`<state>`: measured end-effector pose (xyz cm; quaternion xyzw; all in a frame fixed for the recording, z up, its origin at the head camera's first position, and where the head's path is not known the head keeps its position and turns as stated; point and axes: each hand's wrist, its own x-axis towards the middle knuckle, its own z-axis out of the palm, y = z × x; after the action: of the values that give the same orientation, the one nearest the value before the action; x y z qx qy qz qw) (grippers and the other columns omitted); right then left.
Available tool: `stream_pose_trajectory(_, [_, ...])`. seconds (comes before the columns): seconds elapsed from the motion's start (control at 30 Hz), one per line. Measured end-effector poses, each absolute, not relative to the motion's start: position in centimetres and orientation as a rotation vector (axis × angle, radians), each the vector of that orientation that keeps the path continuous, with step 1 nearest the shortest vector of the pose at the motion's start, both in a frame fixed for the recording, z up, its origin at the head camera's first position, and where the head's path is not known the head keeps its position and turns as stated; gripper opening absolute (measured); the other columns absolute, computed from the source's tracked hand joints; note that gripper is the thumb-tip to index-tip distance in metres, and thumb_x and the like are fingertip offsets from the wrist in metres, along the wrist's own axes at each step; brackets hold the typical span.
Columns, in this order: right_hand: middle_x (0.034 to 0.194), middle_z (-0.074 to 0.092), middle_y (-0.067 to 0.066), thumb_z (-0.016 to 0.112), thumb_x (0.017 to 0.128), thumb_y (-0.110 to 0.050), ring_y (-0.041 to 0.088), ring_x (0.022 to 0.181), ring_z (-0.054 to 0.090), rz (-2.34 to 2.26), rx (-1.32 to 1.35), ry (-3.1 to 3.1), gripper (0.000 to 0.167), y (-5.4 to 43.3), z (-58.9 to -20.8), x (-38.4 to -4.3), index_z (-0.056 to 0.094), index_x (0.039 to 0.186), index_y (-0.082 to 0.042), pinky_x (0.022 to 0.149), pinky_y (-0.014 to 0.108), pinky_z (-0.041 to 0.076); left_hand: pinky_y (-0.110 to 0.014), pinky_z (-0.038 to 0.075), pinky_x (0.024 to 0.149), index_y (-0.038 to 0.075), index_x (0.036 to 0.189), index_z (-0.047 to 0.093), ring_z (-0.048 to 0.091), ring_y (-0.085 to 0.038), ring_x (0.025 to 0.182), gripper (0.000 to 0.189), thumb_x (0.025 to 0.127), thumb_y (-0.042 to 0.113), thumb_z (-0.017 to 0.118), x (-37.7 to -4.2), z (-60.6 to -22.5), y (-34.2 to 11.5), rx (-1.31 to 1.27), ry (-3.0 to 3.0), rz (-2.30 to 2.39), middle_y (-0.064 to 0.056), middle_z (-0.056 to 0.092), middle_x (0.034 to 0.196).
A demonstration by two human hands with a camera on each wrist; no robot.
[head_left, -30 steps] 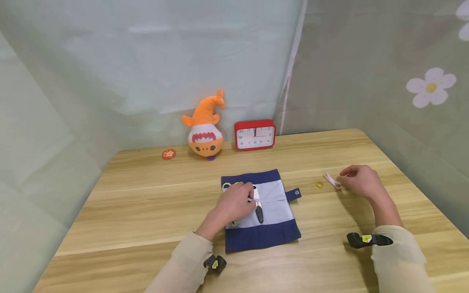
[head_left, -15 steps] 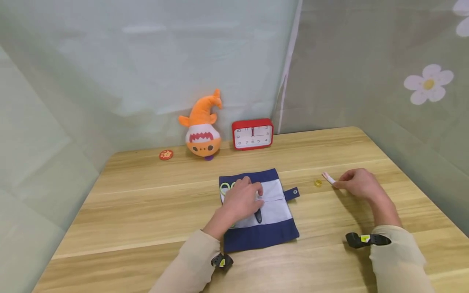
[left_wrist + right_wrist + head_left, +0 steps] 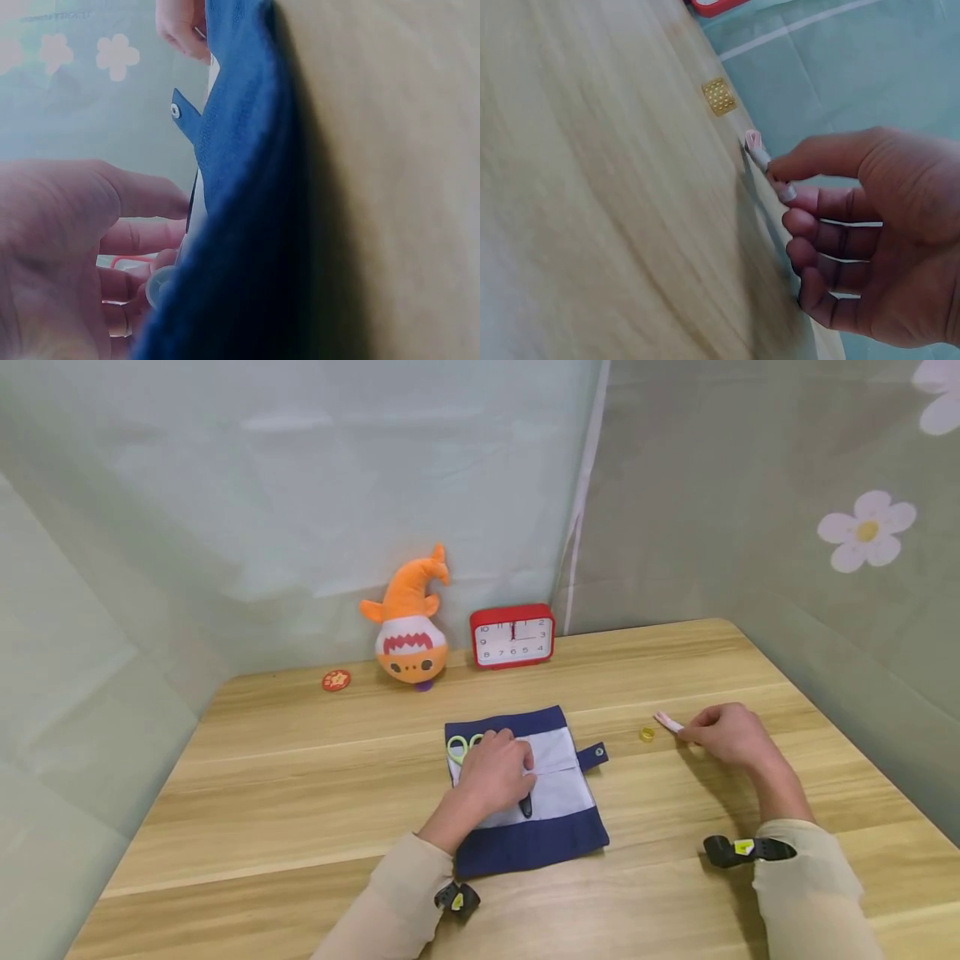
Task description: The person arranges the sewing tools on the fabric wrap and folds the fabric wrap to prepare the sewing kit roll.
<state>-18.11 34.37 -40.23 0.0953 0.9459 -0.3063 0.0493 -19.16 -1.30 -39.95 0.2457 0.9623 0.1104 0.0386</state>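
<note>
My right hand [image 3: 729, 735] pinches a small folded pink-and-white strip [image 3: 666, 722] between thumb and forefinger, low over the table. In the right wrist view the strip's looped pink end [image 3: 753, 140] points away from the fingertips. A gold dimpled ring thimble [image 3: 647, 734] lies just beyond it. My left hand [image 3: 497, 772] rests on the unrolled navy cloth tool roll [image 3: 532, 847], fingers loosely bent. Green scissor handles [image 3: 457, 748] show beside that hand. A black tool handle [image 3: 527, 807] pokes out under it, the rest hidden.
A red alarm clock [image 3: 513, 637] and an orange shark plush [image 3: 411, 622] stand along the table's back edge. Left of the plush lies a round red disc [image 3: 336, 680]. The roll's snap tab [image 3: 592, 756] sticks out to the right.
My left hand has shifted slightly right over the roll, covering more of the black-handled tool. My right hand now pinches the strip more plainly; its visible end has shifted slightly left.
</note>
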Motion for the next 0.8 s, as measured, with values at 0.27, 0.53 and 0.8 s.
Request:
stream_pose_trajectory(0.27, [0.095,0.073,0.009,0.074,0.096,-0.03,0.02,0.081,0.06,-1.145,0.193,2.91,0.034,33.2,-38.9,-18.2,0.071,0.107,0.002,0.066,0.032,0.048,-0.04,0.053,0.084,0.014,0.096,0.078,0.058,-0.026,0.094,0.012,0.094,0.026,0.077,-19.2,-40.1,-1.2,0.736,2.935,0.358,-0.006,0.069,0.098])
stream_pose_trajectory(0.53, [0.093,0.078,0.011,0.074,0.098,-0.018,0.018,0.076,0.072,-1.373,0.036,2.835,0.028,29.6,-36.6,-18.6,0.068,0.11,0.006,0.07,0.033,0.06,-0.039,0.052,0.079,0.015,0.091,0.075,0.056,-0.025,0.093,0.008,0.092,0.023,0.076,-19.3,-40.5,-1.2,0.725,2.933,0.384,-0.005,0.066,0.095])
stream_pose_trajectory(0.8, [0.088,0.073,0.01,0.077,0.094,-0.014,0.022,0.078,0.069,-1.43,-0.109,2.775,0.021,25.0,-35.4,-20.0,0.07,0.107,0.001,0.065,0.031,0.054,-0.039,0.051,0.076,0.015,0.087,0.073,0.056,-0.025,0.092,0.008,0.091,0.021,0.076,-19.3,-40.5,-1.1,0.73,2.935,0.383,-0.004,0.065,0.092])
